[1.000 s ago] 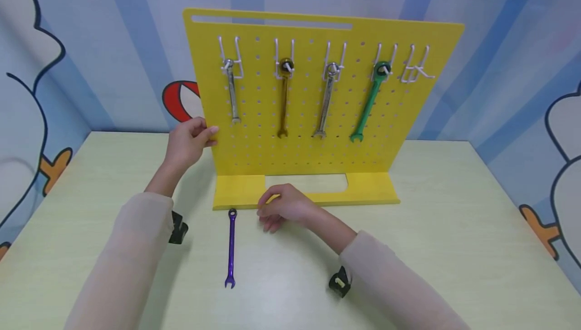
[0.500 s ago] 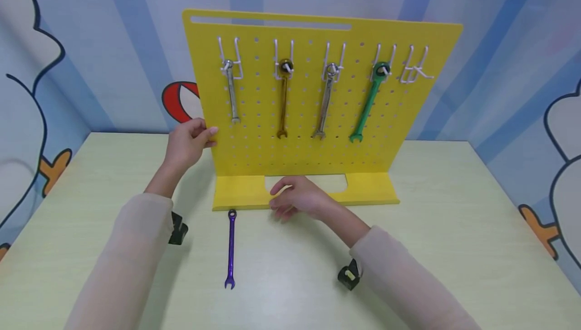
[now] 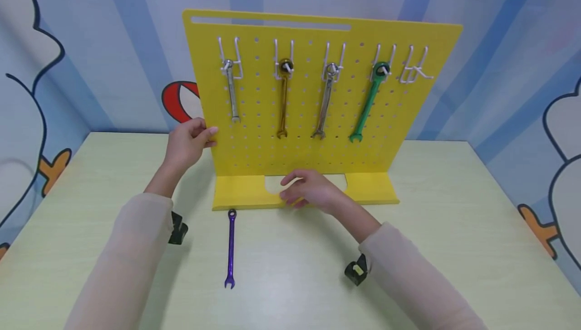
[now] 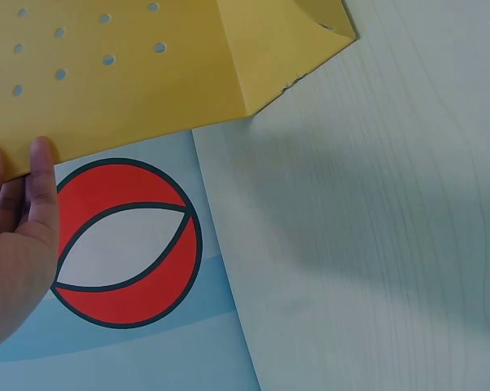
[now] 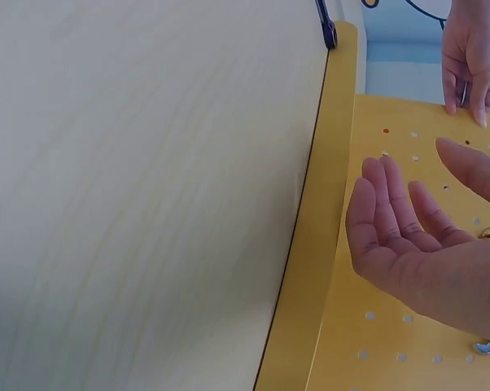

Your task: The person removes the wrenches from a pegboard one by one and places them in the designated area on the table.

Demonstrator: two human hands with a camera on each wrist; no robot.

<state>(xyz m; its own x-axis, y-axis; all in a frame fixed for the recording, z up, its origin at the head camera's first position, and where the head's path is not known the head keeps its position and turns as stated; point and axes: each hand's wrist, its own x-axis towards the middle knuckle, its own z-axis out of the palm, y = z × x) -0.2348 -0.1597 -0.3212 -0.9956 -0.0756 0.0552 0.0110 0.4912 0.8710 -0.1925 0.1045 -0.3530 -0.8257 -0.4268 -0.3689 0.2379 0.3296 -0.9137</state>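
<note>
The yellow board (image 3: 308,156) is gripped at its left side edge by the left hand (image 3: 186,143), with the edge pinched between thumb and fingers. Nothing is held by the right hand (image 3: 313,189). Its fingers are softly bent, with the thumb well apart from them, and it is seen in front of the base (image 3: 240,191). Whether the base is touched by it cannot be told.

The purple wrench (image 3: 231,249) is laid flat on the table (image 3: 481,209), in front of the base, with its ring end just beside the front edge. It is touched by no hand. A small silver wrench (image 3: 233,98), a gold wrench (image 3: 284,103), a big silver wrench (image 3: 325,110) and a green wrench (image 3: 368,105) are hung by their rings. No wrench is hung on the last hook (image 3: 415,72).

The step in hand seems to be the steadying of the board. This is probably best done with a firm but gentle pinch, and with no push or pull. If the board is tipped forward or bumped, a ring could be shaken off its hook. The base is best not knocked by the loose right fingers.
</note>
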